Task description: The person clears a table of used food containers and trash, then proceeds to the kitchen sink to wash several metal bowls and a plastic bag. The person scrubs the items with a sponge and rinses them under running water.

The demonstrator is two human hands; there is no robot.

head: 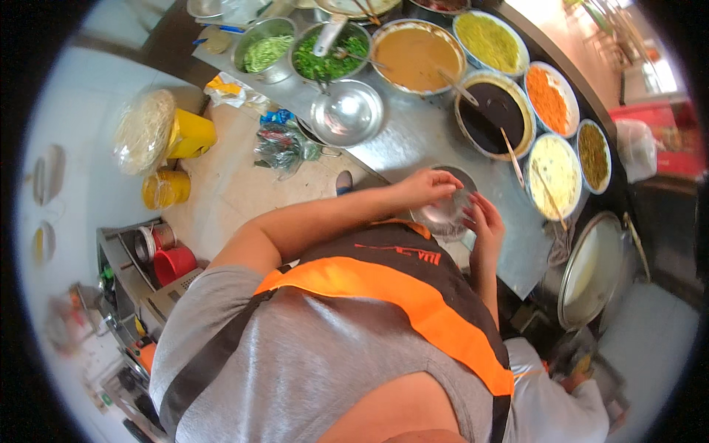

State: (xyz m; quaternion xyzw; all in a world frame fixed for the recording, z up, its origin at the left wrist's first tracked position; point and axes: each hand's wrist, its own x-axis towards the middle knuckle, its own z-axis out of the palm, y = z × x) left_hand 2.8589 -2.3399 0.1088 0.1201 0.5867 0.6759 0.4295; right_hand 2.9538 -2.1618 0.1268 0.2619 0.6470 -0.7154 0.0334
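My left hand [431, 186] is over a round metal bowl [440, 219] near the counter edge, its fingers curled inward; whether something small is between them cannot be told. My right hand [485, 219] is at the bowl's right side with fingers spread and nothing visible in it. Both hands are close together but apart. Beyond them on the steel counter [421, 138] stand a basin of dark sauce [493, 119], a basin of brown sauce [418, 58] and an empty shiny metal bowl [347, 113].
Bowls of chopped greens [332, 55], shredded cucumber [267, 53], orange shreds [545, 99] and a pale mixture [554, 171] line the counter. A large round pot [590, 271] stands right. Plastic bags [285, 147] lie left; another person's sleeve [581, 412] is at lower right.
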